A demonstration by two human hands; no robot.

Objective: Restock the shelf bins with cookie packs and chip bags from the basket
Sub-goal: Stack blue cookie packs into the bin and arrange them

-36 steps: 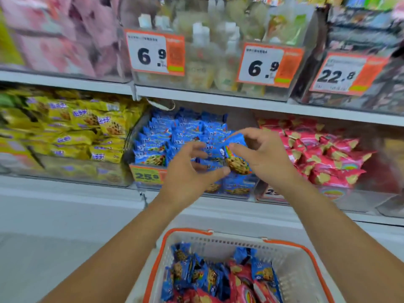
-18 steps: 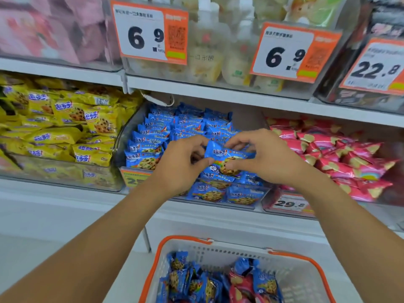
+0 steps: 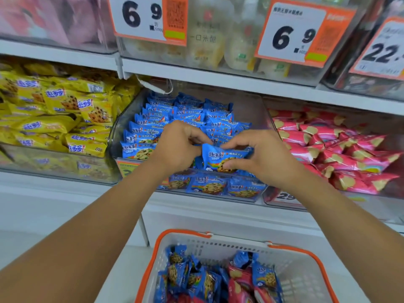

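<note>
Both my arms reach forward and slightly up from the lower corners of the view, bare forearms converging over the middle shelf bin [image 3: 258, 106]. My right hand [image 3: 264, 156] is turned palm-down with the wrist a little cocked; its grip is clamped on a blue cookie pack [image 3: 220, 157], thumb underneath on the cookie picture and the fingers curled over the pack's top edge. The pack sits tilted, its printed face toward me, just above the front row of blue packs already in the bin.

My left hand [image 3: 177, 147] is beside it, knuckles up, fingers curled inward and touching the left end of the same pack. Its fingertips are hidden behind the hand, so I cannot tell whether that grip is pinching the pack or only resting against it.

The clear bin under my hands is filled with rows of blue cookie packs. To its left lies a bin of yellow cookie packs [image 3: 65, 119]; to its right, a bin of pink chip bags [image 3: 336, 154].

Below my arms, the white basket [image 3: 240, 243] with an orange rim holds a jumble of more blue cookie packs and, toward its right side, pink chip bags.
</note>
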